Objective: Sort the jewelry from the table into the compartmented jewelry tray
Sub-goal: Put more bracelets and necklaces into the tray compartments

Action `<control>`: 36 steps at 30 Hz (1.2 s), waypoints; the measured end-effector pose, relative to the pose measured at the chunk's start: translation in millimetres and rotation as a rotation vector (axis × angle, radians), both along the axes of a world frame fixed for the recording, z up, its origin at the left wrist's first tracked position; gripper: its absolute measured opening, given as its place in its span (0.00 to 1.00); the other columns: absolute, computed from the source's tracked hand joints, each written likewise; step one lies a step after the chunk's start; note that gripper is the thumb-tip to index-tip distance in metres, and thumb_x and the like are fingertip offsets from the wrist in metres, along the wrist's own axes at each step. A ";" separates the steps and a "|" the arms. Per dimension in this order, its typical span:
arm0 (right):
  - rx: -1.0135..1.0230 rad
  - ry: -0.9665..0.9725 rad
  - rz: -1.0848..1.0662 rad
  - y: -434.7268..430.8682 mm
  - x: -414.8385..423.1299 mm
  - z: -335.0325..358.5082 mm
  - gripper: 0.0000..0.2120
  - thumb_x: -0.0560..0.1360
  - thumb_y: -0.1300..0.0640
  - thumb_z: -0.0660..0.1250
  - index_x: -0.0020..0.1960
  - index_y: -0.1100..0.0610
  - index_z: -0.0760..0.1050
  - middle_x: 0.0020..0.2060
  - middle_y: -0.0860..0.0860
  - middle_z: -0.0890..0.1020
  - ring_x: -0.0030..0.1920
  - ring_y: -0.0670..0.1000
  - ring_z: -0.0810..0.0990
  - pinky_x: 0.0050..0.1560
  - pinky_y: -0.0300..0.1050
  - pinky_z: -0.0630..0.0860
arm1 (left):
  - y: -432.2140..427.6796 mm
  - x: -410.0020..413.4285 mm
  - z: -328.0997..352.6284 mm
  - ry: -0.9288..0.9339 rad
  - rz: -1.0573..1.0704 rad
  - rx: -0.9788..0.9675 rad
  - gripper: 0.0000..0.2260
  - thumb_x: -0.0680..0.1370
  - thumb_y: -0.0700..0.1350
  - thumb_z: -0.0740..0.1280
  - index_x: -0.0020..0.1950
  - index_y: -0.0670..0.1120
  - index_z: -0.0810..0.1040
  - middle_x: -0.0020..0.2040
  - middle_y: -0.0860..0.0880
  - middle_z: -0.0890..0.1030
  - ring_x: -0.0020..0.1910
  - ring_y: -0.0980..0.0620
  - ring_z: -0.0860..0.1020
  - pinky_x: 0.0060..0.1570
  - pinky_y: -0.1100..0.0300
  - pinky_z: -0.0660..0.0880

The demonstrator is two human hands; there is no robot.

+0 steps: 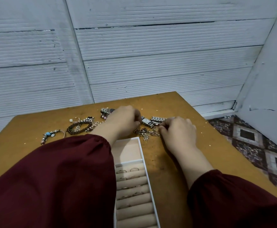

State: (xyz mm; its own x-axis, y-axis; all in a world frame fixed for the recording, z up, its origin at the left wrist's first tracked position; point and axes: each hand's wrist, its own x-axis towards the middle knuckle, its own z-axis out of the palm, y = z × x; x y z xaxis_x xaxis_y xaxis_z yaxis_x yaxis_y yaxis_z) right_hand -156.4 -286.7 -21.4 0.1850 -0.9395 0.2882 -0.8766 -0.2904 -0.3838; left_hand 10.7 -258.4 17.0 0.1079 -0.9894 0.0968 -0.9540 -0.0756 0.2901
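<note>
A white jewelry tray [144, 163] with beige padding lies lengthwise before me; several rings [133, 169] sit in its roll slots, and its far square compartment holds nothing. Beyond it, a tangle of small earrings and rings [145, 132] lies on the table. My left hand [123, 122] hovers over the pile with fingers curled at a silver watch [146, 121]. My right hand [179, 132] has curled fingers pinching at small rings [156, 129] at the pile's right edge. What the fingertips hold is hidden.
On the brown wooden table [192, 153] more pieces lie to the left: a dark beaded bracelet [78, 127], a charm bracelet with a blue bead [50, 134], a pearl piece [88, 120], another watch [107, 110]. A second silver watch band [158, 119] lies far right. White wall behind.
</note>
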 end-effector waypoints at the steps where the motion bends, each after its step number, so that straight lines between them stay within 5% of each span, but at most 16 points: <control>1: 0.001 0.007 -0.002 -0.1 1.0 -0.2 0.10 0.77 0.46 0.63 0.53 0.46 0.80 0.55 0.49 0.80 0.58 0.57 0.73 0.56 0.47 0.67 | -1.5 -2.2 -0.5 0.008 -0.006 -0.001 0.05 0.75 0.45 0.67 0.46 0.51 0.82 0.44 0.51 0.81 0.46 0.49 0.78 0.47 0.55 0.76; 11: 0.079 -0.008 -0.010 -1.0 3.4 -2.2 0.13 0.75 0.42 0.64 0.58 0.42 0.78 0.58 0.50 0.77 0.62 0.56 0.70 0.60 0.49 0.66 | -12.0 -26.8 -2.5 -0.028 0.024 0.076 0.16 0.74 0.54 0.69 0.30 0.49 0.71 0.32 0.51 0.72 0.40 0.46 0.74 0.37 0.58 0.66; 20: 0.061 -0.113 -0.014 -5.4 0.8 -4.6 0.08 0.74 0.47 0.67 0.52 0.45 0.79 0.49 0.47 0.82 0.58 0.55 0.74 0.57 0.47 0.68 | -16.3 -36.4 -5.5 -0.067 0.072 0.080 0.09 0.72 0.55 0.71 0.44 0.51 0.79 0.50 0.47 0.81 0.53 0.45 0.78 0.44 0.57 0.70; 36: 0.102 -0.340 -0.042 -11.8 -0.8 -6.8 0.04 0.73 0.50 0.68 0.46 0.45 0.81 0.43 0.46 0.84 0.51 0.54 0.79 0.54 0.49 0.75 | -9.7 -35.8 -4.7 0.088 0.121 0.025 0.10 0.70 0.47 0.73 0.32 0.51 0.75 0.41 0.51 0.81 0.46 0.48 0.79 0.42 0.57 0.74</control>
